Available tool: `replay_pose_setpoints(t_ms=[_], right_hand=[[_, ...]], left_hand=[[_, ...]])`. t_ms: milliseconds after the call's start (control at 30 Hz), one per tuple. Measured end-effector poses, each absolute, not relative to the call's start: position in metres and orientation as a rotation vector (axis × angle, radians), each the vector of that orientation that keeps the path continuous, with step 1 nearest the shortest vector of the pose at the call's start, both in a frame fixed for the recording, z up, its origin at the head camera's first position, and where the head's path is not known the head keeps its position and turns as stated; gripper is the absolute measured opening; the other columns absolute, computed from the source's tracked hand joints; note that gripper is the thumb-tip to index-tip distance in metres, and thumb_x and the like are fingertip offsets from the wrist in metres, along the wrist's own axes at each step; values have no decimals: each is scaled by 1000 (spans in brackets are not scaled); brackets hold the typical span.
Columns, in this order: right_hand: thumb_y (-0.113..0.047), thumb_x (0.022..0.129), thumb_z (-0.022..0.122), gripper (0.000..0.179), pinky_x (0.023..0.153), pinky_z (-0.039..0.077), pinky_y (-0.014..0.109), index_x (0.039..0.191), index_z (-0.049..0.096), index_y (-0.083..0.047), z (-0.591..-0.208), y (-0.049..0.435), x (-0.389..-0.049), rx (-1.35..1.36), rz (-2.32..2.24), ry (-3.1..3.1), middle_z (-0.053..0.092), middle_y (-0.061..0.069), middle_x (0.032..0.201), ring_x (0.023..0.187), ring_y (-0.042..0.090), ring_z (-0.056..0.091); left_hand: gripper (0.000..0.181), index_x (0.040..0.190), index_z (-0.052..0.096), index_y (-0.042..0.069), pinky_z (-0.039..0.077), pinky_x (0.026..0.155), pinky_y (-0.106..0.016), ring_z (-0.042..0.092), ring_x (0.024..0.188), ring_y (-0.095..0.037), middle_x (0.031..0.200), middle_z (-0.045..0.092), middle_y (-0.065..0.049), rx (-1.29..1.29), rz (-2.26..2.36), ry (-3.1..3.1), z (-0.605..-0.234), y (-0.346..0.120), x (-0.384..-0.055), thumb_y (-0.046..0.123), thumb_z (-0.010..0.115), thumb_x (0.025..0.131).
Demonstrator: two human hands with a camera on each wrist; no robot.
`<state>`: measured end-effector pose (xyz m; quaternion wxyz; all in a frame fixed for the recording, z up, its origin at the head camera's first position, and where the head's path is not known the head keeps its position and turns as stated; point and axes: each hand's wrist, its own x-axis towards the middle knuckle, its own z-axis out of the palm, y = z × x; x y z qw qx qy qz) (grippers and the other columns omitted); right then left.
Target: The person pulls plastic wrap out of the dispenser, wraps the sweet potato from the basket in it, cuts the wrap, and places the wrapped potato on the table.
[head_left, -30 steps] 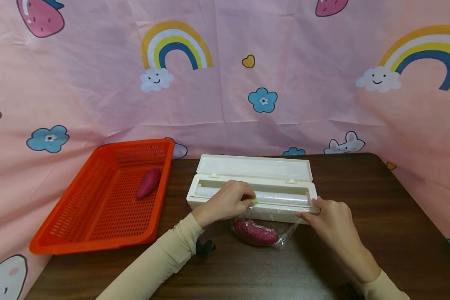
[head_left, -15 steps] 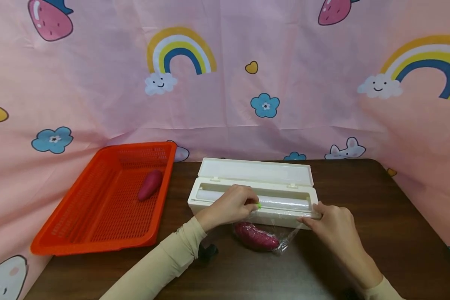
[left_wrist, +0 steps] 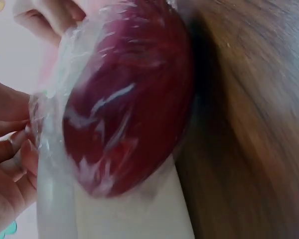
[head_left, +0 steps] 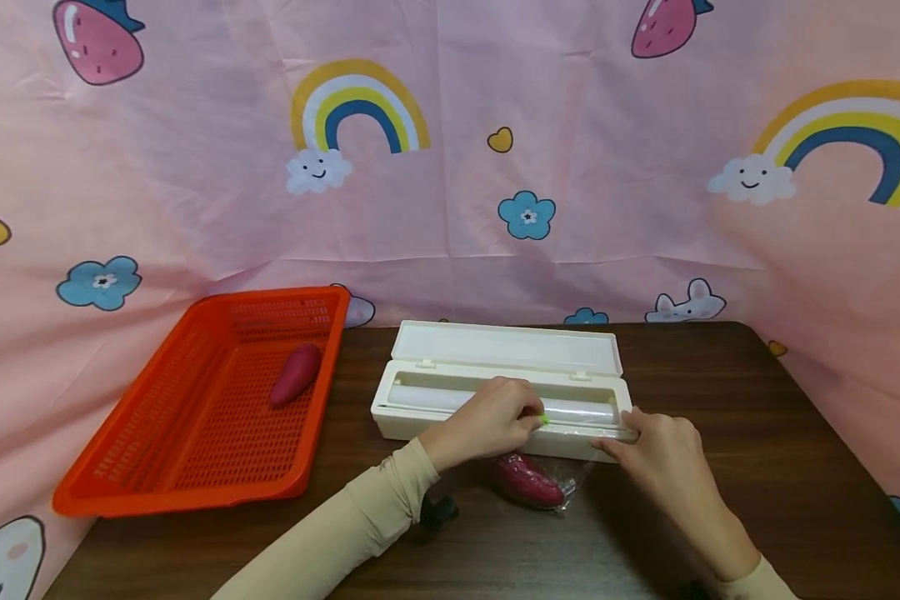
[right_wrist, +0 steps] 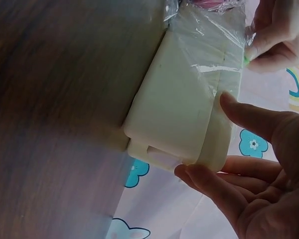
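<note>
A white cling film dispenser point(head_left: 412, 427) lies with its lid up and a film roll point(head_left: 581, 411) inside. My left hand point(head_left: 495, 423) pinches the small green slide cutter point(head_left: 545, 419) on the dispenser's front rail. My right hand point(head_left: 663, 450) holds the dispenser's right end, thumb on the front edge and fingers round the end in the right wrist view. Clear film point(right_wrist: 199, 47) drapes down the front. Just in front of the box, a dark red sweet potato point(head_left: 528, 483) is wrapped in film; the left wrist view shows this sweet potato point(left_wrist: 134, 99) close up.
An orange basket point(head_left: 180, 505) with one unwrapped sweet potato point(head_left: 296, 375) stands at the left. A small black object point(head_left: 438, 512) shows below the left wrist. Behind the brown table point(head_left: 720, 367) hangs a pink patterned cloth point(head_left: 607, 208).
My left hand has slid to the right along the rail with the green cutter and now covers part of the wrapped sweet potato. The right hand keeps its hold on the dispenser's end.
</note>
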<state>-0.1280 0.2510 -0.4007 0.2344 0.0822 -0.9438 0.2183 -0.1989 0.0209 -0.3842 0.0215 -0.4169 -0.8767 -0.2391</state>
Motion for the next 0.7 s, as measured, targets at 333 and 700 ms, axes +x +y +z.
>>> replay_pose_setpoints(t_ms=[333, 700], right_hand=[[-21, 68, 94, 27, 48, 38, 28, 72, 73, -5, -397, 257, -131, 221, 611, -2618, 72, 11, 67, 52, 12, 46], [-5, 73, 81, 14, 49, 25, 25, 69, 68, -8, -399, 256, -130, 189, 659, -2660, 39, -7, 52, 51, 9, 30]], left_hand=[[13, 85, 77, 11, 40, 64, -14, 53, 70, -4, 81, 68, 3, -1356, -708, -2669, -384, 60, -197, 12, 69, 95], [14, 87, 76, 11, 40, 63, -12, 52, 69, -3, 83, 66, 4, -1447, -568, -2563, -387, 99, -191, 10, 64, 95]])
